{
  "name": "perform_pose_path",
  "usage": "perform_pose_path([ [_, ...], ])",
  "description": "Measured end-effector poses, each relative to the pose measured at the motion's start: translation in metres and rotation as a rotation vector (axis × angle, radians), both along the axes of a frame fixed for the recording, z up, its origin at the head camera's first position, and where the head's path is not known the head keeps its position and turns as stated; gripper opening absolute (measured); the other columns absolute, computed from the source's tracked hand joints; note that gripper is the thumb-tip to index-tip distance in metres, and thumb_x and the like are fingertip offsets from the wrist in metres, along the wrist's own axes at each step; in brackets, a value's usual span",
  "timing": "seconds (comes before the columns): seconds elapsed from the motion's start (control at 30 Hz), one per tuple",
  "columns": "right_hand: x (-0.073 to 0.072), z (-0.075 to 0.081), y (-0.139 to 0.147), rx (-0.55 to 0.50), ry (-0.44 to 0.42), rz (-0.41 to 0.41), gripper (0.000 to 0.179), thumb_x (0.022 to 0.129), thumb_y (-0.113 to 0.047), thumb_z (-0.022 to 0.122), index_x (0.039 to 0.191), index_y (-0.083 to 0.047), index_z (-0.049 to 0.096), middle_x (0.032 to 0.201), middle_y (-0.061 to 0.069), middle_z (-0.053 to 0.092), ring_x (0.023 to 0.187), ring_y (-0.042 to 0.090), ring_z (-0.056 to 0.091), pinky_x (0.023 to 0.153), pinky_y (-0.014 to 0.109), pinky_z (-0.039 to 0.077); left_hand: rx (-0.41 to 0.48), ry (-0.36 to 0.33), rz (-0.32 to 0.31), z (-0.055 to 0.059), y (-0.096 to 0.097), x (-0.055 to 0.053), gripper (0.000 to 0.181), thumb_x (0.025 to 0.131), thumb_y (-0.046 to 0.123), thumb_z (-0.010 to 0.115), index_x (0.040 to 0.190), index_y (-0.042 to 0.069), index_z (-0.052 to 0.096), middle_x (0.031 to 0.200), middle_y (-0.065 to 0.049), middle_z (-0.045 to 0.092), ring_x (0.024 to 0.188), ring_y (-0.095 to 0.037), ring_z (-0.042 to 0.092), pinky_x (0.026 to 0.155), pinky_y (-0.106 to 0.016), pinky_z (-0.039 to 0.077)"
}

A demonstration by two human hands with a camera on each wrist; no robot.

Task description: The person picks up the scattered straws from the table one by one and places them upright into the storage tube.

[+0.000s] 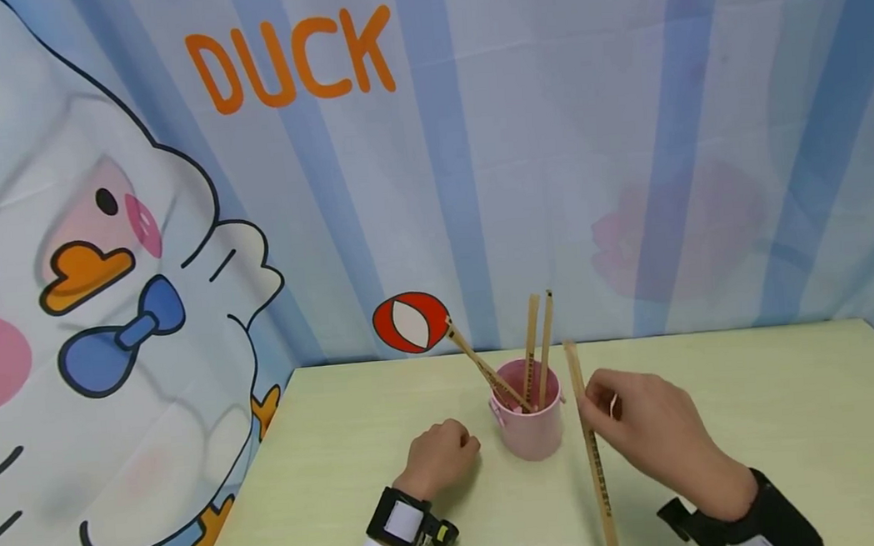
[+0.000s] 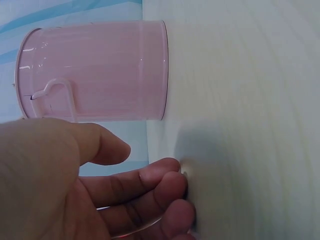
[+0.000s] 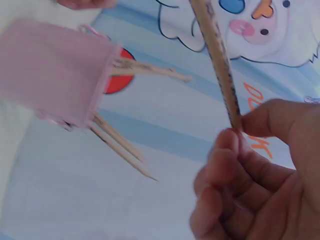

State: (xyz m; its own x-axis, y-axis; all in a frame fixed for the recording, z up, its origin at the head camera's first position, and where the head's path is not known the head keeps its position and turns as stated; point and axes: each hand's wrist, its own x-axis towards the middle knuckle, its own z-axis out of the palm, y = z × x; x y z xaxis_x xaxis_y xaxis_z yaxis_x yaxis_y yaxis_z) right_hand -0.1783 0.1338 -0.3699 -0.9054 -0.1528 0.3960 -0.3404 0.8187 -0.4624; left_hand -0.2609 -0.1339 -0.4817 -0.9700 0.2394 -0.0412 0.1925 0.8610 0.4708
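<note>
Thumb and fingertips of my right hand [image 1: 649, 419] pinch a long, slim wooden stick [image 1: 597, 464] printed with dark marks, resembling a chopstick. It stands tilted just right of a pink bucket [image 1: 531, 434]. Several similar wooden sticks [image 1: 531, 342] lean inside the bucket, two upright at the back and others slanting left over its rim. My left hand [image 1: 441, 456] rests on the table left of the bucket, fingers loosely curled around nothing. In the left wrist view its fingertips [image 2: 172, 185] lie right at the tabletop, close to the bucket.
The pale wooden table [image 1: 355, 412] ends against a blue-striped cloth backdrop [image 1: 534, 133] printed with a duck, a red ball and orange letters. Small handle loops [image 2: 60, 95] stick out from the bucket's side. Each wrist wears a black camera strap [image 1: 403, 521].
</note>
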Motion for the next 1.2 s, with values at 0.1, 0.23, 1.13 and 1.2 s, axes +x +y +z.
perform_pose_path([
  [0.1,-0.004,0.019,0.003,-0.073,0.172,-0.025,0.011,0.093,-0.019,0.069,0.083,-0.02,0.068,0.066,-0.01,0.061,0.053,0.0,0.042,0.049,0.024,0.033,-0.003,-0.003,0.003,0.0,0.0,0.0,0.031,0.095,0.021,0.058,0.066,0.011,0.06,0.059,0.002,0.042,0.055,-0.014,0.042,0.055,-0.03,0.031],
  [0.23,-0.008,0.039,0.004,-0.178,0.387,-0.056,0.004,0.092,-0.014,0.071,0.088,-0.013,0.071,0.069,-0.003,0.066,0.052,0.002,0.047,0.049,0.023,0.033,0.0,-0.018,0.008,-0.001,0.0,0.0,0.032,0.095,0.022,0.058,0.064,0.012,0.058,0.058,0.003,0.041,0.056,-0.014,0.042,0.055,-0.03,0.031],
  [1.13,-0.093,-0.033,-0.029,-0.21,0.559,-0.153,0.011,0.092,-0.017,0.071,0.094,-0.006,0.072,0.073,0.008,0.069,0.052,0.015,0.056,0.045,0.025,0.031,0.001,-0.002,0.008,-0.001,0.001,0.001,0.033,0.095,0.022,0.059,0.063,0.013,0.056,0.058,0.004,0.041,0.056,-0.014,0.042,0.055,-0.03,0.03],
  [1.2,-0.092,-0.04,-0.032,-0.194,0.518,-0.143,0.011,0.092,-0.017,0.071,0.094,-0.006,0.072,0.075,0.008,0.07,0.053,0.014,0.055,0.045,0.024,0.032,-0.001,0.002,0.008,0.0,0.001,0.001,0.032,0.095,0.022,0.059,0.064,0.013,0.057,0.058,0.004,0.041,0.056,-0.013,0.042,0.055,-0.03,0.03],
])
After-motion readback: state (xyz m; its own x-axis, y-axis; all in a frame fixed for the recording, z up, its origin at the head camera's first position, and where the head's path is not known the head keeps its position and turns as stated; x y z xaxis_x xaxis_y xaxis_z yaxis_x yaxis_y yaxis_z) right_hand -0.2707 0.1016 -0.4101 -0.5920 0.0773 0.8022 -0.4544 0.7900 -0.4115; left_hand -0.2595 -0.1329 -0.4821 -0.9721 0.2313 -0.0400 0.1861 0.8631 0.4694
